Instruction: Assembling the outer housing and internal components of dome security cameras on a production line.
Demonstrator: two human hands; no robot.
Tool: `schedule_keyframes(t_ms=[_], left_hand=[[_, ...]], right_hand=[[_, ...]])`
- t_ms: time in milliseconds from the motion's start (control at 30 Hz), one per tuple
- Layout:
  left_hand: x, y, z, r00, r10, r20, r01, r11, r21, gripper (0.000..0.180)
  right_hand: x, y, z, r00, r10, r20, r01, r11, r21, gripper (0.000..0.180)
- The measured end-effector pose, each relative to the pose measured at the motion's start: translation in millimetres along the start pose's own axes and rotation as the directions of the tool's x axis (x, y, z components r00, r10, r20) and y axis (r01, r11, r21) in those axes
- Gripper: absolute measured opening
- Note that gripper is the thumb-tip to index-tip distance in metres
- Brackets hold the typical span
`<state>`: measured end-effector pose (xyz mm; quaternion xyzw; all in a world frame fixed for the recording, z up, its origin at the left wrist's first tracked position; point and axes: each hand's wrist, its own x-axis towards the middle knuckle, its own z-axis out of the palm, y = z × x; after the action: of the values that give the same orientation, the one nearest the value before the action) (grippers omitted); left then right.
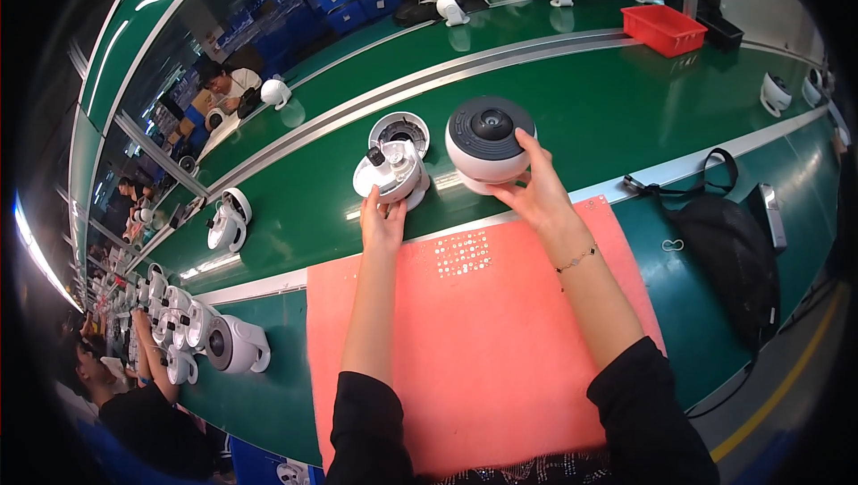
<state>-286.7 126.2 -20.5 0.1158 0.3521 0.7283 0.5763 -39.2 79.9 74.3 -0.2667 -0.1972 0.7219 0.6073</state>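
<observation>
- Here, nearest, a pink mat (500, 351)
- Right of it, a black sling bag (728, 248)
- Left hand (384, 226), partly curled, holding an opened white camera housing (401, 176) over the green bench (313, 212)
- Right hand (541, 188), spread wide around a dark-topped white dome camera (490, 147) beside it
- Farther, a red plastic bin (666, 33)

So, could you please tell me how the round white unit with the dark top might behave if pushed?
The round white unit might tip, as its ball-like body bulges over a narrower base. It could be slippery for the right hand, its surface looking smooth. It is probably stiff, since it shows no dent under the fingers.
</observation>
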Motion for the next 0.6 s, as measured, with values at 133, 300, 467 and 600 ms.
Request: schedule_keyframes(t_ms=[133,300,467,600], left_hand=[[-5,1,-6,0.994,0.091,0.056,-0.094,0.995,0.038,0.047],[-61,58,1,0.99,0.142,0.01,-0.139,0.944,0.298,0.054],[-115,119,7,0.999,0.023,0.037,-0.038,0.874,0.485,0.051],[-160,153,3,0.998,0.052,0.037,-0.064,0.835,0.547,0.048]], right_hand=[[19,2,-27,0.976,-0.124,-0.177,0.092,0.98,-0.177,0.09],[43,6,-43,0.881,-0.408,-0.241,0.223,0.805,-0.549,0.092],[-9,-7,9,0.623,-0.537,0.568,0.54,-0.23,-0.81,0.071],[-37,36,35,0.558,0.004,0.83,0.786,-0.323,-0.527,0.064]])
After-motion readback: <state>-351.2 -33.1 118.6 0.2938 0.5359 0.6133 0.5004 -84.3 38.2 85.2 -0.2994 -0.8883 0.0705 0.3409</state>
